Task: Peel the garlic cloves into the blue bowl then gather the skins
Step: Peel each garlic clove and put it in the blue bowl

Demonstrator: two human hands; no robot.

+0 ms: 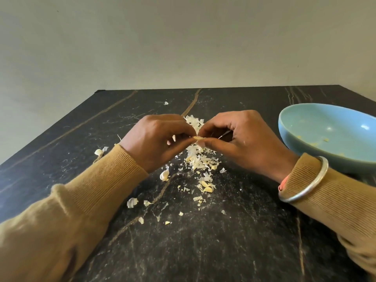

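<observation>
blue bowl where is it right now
In the head view the blue bowl sits at the right of the dark table, just right of the right hand, partly cut off by the frame edge.

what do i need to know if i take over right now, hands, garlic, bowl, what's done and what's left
Left hand and right hand: fingers of both pinch one garlic clove above the skins pile, mid-peel.
Blue bowl stands at the right; only small bits show inside.
Done: many skins lie loose on the table.
Left: finish this clove, peel the seemingly unpeeled cloves by the left sleeve, gather the skins.
</observation>
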